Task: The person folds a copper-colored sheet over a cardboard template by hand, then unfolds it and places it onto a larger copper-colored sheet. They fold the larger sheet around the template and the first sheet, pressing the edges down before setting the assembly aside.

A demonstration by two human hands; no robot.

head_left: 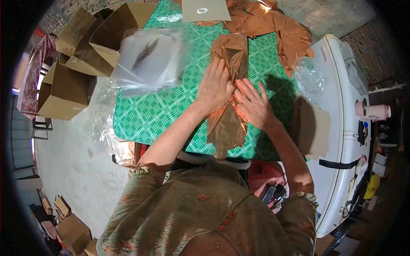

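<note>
A long, folded piece of shiny copper-coloured film (226, 128) lies flat down the middle of the green checked tablecloth, with a rounded tab at its near end. My left hand (215, 87) presses palm-down on its left side, the fingers stretched toward the far end. From the right, my right hand (255, 103) rests on the film's middle with its fingers spread. Both hands nearly meet at the centre. More copper film (252, 19) is heaped loosely at the far edge, hanging down at the right.
Clear plastic sleeves (151, 59) are stacked on the left of the table (145, 123). A beige card (206, 10) with a white oval lies at the far edge. Cardboard boxes (64, 94) stand left. Brown card sheets (314, 130) and a white refrigerator (335, 106) are on the right.
</note>
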